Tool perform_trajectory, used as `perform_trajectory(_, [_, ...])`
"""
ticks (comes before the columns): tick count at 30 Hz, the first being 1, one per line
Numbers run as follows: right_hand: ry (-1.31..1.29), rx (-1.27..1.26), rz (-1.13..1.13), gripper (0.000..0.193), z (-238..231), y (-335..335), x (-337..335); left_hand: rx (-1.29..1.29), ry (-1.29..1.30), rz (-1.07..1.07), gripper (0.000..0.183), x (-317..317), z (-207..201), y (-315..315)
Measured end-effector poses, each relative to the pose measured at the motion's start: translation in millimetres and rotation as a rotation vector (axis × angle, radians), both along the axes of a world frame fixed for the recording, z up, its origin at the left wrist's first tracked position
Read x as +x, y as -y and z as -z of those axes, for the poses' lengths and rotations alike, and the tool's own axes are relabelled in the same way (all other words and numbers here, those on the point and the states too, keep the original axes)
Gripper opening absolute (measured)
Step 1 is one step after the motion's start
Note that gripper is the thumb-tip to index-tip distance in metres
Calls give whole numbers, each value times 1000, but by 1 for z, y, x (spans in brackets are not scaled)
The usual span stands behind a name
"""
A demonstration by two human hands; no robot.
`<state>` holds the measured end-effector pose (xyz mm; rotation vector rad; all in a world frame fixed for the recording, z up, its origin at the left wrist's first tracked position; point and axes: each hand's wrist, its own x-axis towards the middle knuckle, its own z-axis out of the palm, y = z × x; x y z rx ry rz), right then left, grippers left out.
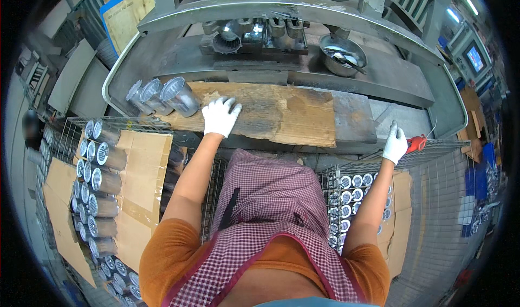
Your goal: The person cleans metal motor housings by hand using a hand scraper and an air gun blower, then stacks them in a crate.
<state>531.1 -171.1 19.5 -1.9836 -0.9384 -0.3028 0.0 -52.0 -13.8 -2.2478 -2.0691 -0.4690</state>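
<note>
My left hand (pixel 221 117), in a white glove, lies with fingers spread on a worn brown cardboard sheet (pixel 281 112) on the bench. Beside it, to the left, three grey metal cylindrical parts (pixel 180 97) stand tilted in a row. Out to the right, my right hand (pixel 395 145), also gloved in white, is closed at a red tool (pixel 416 143). The red part sticks out past the glove; a thin wire-like piece rises near it. The exact kind of tool cannot be made out.
A metal fixture (pixel 254 36) stands at the back of the bench, under a thick grey crossbar (pixel 303 8). A metal bowl (pixel 343 55) with tools sits right of it. Wire baskets flank me, holding stacked metal cylinders (pixel 105 179) and cardboard (pixel 142 171).
</note>
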Motion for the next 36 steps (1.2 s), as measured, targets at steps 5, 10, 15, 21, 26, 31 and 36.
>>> perform_trajectory(5, [25,-35,13,53,1,-1,2,108,1,-6,50,1,-1,1])
perform_trajectory(10, [-4,-10,-3,54,0,-1,1,245,14,-55,50,2,-3,2])
perform_trajectory(15, [13,0,2,54,-2,-1,-3,144,67,-18,51,1,-4,3])
perform_trajectory(21, [8,-58,13,53,-8,2,-6,65,86,13,50,-2,-1,0])
perform_trajectory(26, [37,-46,40,53,-4,0,-4,99,71,14,52,-3,1,0])
perform_trajectory(31, [35,-53,47,53,2,-2,3,278,72,-9,50,-2,3,1])
perform_trajectory(36, [97,-2,86,43,-6,-3,-11,188,78,25,43,-3,6,0])
